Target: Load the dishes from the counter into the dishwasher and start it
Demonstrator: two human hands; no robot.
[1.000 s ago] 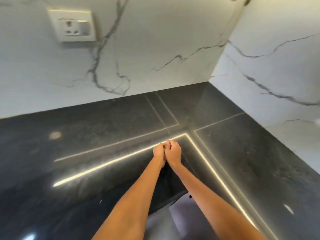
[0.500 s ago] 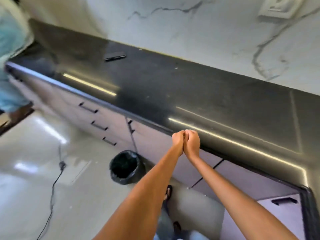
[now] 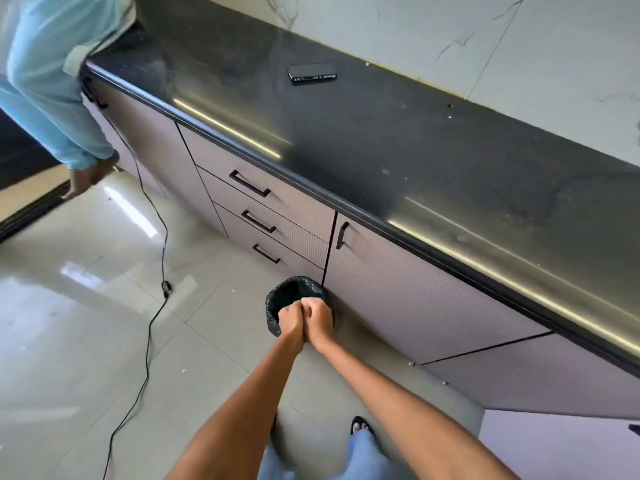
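The left hand and right hand were fists pressed together, holding nothing. No dishes or dishwasher showed; the desk carried a phone. Loading seemed unstarted; finding dishes came next.

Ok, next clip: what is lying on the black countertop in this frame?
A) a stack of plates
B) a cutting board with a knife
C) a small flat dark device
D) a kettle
C: the only item on the countertop is a small flat dark device near the marble wall; no dishes show, and the left hand and right hand are fists pressed together over the bin.
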